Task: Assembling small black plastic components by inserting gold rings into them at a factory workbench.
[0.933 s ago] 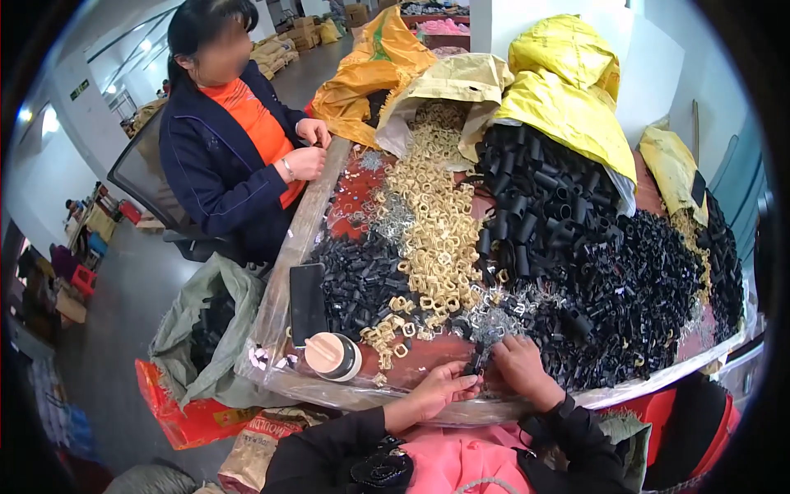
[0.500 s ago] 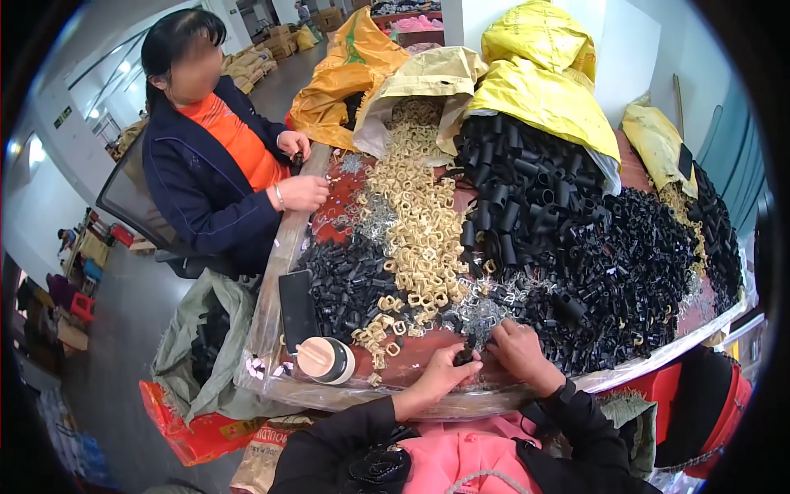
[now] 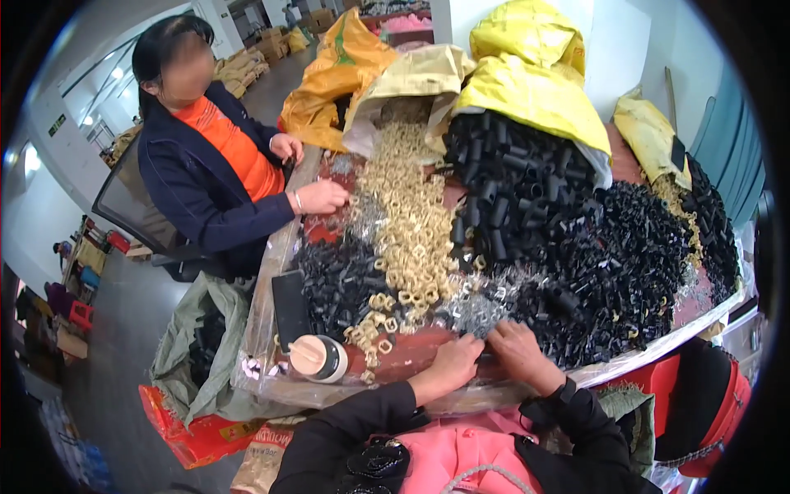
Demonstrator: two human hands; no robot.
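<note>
My left hand (image 3: 453,364) is at the near edge of the table, fingers curled forward and down. Whatever it may hold is hidden behind its back. Close on its right, my right hand (image 3: 520,354) bends over with its fingertips tucked under, so their contents cannot be seen. Both hands reach the near side of a heap of small silver metal clips (image 3: 476,313). Beyond and to the left spreads a trail of beige ring-shaped parts (image 3: 415,239). Small black plastic parts (image 3: 617,280) are heaped to the right, and black tube pieces (image 3: 514,177) lie farther back.
A black phone (image 3: 291,309) and a lidded jar (image 3: 319,359) stand at the table's left edge. A co-worker (image 3: 222,165) handles small parts at far left. Yellow sacks (image 3: 535,90) and an orange sack (image 3: 333,82) line the back. A grey-green sack (image 3: 197,346) stands on the floor.
My left hand has moved forward to the metal clips; the dark piece seen in it before is now out of sight. My right hand stays nearly in place. The co-worker's nearer hand has shifted right.
</note>
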